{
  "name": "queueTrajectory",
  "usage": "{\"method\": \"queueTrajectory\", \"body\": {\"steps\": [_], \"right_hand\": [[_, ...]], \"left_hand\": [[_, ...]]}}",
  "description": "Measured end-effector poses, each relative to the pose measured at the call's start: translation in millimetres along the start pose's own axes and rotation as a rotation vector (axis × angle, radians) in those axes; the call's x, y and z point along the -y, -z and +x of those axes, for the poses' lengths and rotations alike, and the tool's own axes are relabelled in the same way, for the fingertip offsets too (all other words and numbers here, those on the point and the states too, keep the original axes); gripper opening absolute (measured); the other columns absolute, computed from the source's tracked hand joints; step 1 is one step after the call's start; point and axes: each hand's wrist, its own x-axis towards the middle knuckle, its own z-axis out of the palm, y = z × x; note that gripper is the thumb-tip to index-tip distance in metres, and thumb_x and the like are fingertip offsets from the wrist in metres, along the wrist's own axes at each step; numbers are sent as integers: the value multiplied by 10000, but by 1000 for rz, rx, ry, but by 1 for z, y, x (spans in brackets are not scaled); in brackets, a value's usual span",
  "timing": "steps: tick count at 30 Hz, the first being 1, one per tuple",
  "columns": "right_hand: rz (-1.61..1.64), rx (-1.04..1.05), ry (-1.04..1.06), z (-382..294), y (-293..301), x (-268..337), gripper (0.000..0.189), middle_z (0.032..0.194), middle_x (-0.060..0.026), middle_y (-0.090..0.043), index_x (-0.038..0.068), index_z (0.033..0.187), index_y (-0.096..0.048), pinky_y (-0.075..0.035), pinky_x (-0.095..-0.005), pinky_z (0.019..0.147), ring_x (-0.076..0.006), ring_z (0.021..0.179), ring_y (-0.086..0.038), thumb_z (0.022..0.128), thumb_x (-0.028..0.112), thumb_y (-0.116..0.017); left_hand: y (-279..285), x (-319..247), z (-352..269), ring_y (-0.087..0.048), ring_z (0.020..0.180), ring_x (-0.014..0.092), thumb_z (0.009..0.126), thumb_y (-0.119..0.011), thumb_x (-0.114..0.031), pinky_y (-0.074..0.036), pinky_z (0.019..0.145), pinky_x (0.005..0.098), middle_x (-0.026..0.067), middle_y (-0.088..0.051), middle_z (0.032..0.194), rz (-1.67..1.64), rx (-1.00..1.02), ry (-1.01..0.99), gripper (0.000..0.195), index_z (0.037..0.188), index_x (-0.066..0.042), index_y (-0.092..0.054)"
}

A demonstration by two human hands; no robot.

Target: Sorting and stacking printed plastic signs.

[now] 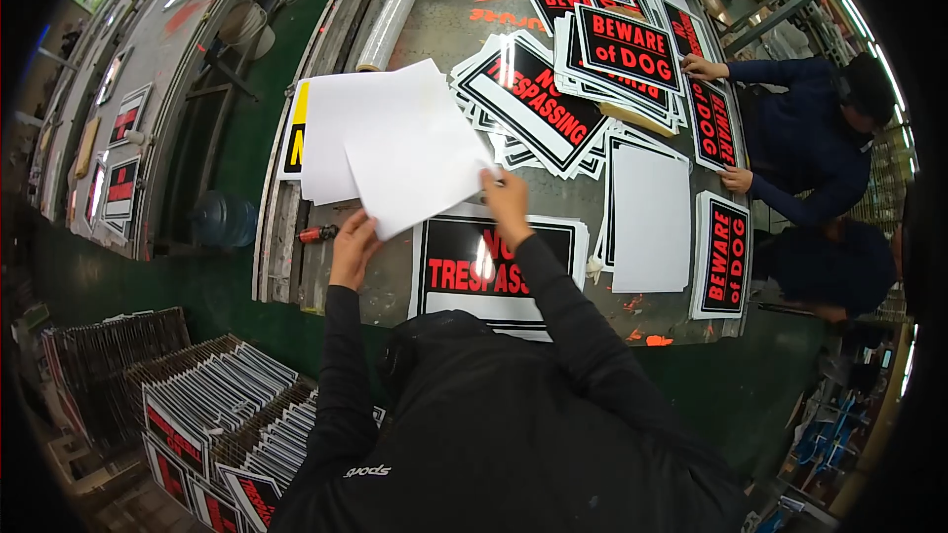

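Between my two hands a blank white sheet (pixel 415 163) is held at a tilt. My left hand (pixel 354 248) grips its near left corner, and my right hand (pixel 506 200) pinches its right corner. Under and behind it lie more white sheets (pixel 329 118), which partly cover a yellow and black sign (pixel 298 137). Just in front of me sits a stack of black, red and white no-trespassing signs (pixel 463 255), partly hidden by my right forearm. A red-handled tool (pixel 318 234) lies on the table left of my left hand.
A roll of clear film (pixel 396 11) lies on the worktable (pixel 459 22). Heaped signs (pixel 533 104) and dog-warning signs (pixel 629 48) spread right, near a white-backed stack (pixel 652 215). A co-worker (pixel 815 133) touches a sign (pixel 711 122) at the right edge. Racked signs (pixel 215 392) stand behind left.
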Motion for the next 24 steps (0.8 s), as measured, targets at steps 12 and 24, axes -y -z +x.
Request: {"method": "queueTrajectory", "body": {"steps": [12, 24], "right_hand": [[-92, 120, -201, -48, 257, -120, 253, 862, 8, -667, 68, 1199, -660, -468, -255, 636, -76, 727, -588, 1040, 265, -655], [-314, -13, 132, -36, 193, -114, 429, 1013, -183, -730, 39, 1285, -642, -544, -391, 811, -321, 888, -693, 900, 188, -761]], "left_hand": [[7, 28, -37, -716, 909, 122, 1049, -639, -304, -518, 704, 256, 69, -759, 1172, 484, -6, -53, 329, 1269, -64, -689], [-35, 92, -48, -728, 922, 257, 799, -872, -174, -577, 836, 360, 152, -703, 1186, 1102, -29, -497, 597, 1335, -38, -646]]}}
